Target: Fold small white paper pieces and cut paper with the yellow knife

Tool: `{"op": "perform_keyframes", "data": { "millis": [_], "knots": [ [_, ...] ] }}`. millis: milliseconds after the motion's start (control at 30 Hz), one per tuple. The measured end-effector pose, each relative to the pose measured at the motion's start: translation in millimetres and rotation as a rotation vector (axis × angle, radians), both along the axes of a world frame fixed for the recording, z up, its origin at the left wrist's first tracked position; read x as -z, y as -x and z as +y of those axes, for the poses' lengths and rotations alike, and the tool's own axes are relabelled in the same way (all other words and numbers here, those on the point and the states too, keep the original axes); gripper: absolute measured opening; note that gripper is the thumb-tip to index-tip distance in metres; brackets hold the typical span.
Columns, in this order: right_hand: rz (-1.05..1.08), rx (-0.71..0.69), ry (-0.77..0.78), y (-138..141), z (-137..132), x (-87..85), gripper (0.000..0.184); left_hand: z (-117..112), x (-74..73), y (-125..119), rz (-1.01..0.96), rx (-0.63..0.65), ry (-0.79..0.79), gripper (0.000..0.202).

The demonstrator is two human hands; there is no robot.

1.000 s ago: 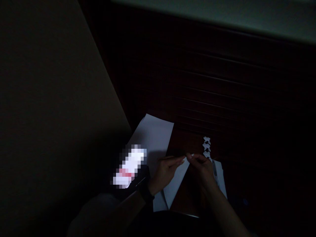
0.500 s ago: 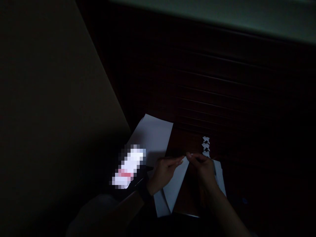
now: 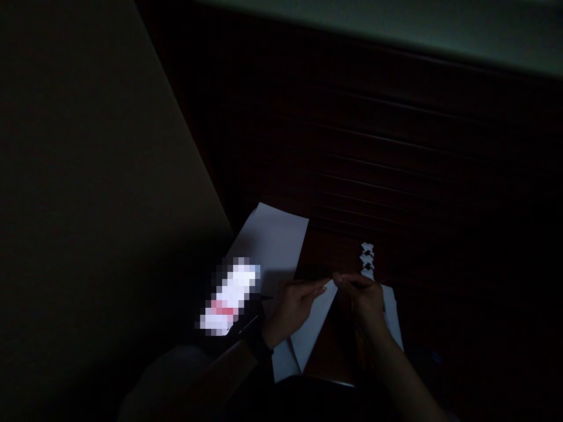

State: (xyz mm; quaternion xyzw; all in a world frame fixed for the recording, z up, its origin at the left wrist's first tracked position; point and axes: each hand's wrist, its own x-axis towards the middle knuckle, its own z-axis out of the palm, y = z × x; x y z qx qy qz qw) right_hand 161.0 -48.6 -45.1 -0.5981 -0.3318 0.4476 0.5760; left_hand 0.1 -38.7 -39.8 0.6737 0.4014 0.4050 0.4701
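Note:
A folded white sheet of paper (image 3: 314, 328) lies near the table's front edge, its pointed corner lifted toward my fingers. With thumb and forefinger my right hand (image 3: 367, 299) pinches that corner. My left hand (image 3: 292, 308), a dark band at its wrist, has its fingers pressed together on the sheet close to the same tip. Both hands nearly meet there, and the dim light hides the exact grip. Below, the sheet shows a diagonal fold.
A larger white paper (image 3: 281, 240) lies behind my left hand. Left of it glows a pixelated phone-like screen (image 3: 231, 299). Small folded paper pieces (image 3: 367, 261) stand in a row beyond my right hand, with more white paper (image 3: 393, 316) beside its wrist. Dark wooden panelling (image 3: 373, 140) rises behind.
The folded sheet's lower end has shifted slightly up and left. Both hands stay almost in place at the corner.

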Motion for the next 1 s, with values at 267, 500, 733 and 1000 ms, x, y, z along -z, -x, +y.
{"op": "perform_keyframes", "data": {
  "millis": [267, 500, 733, 1000],
  "knots": [
    [0.021, -0.008, -0.018, -1.0, -1.1, -2.1, 0.015, 0.9, -2.1, 0.9, 0.042, 0.011, -0.045, 0.025],
    [-0.004, -0.024, -0.041, 0.7, -0.1, -3.1, 0.014, 0.9, -0.5, 0.9, 0.030, 0.001, -0.029, 0.025],
    [0.027, 0.017, 0.013, 0.3, -0.2, -2.0, 0.019, 0.3, 2.1, 1.6, 0.036, -0.003, -0.036, 0.025],
    [0.032, 0.038, -0.013, -1.4, -0.3, -6.6, 0.013, 0.4, 0.6, 2.6, 0.040, 0.001, -0.048, 0.025]
  ]
}}
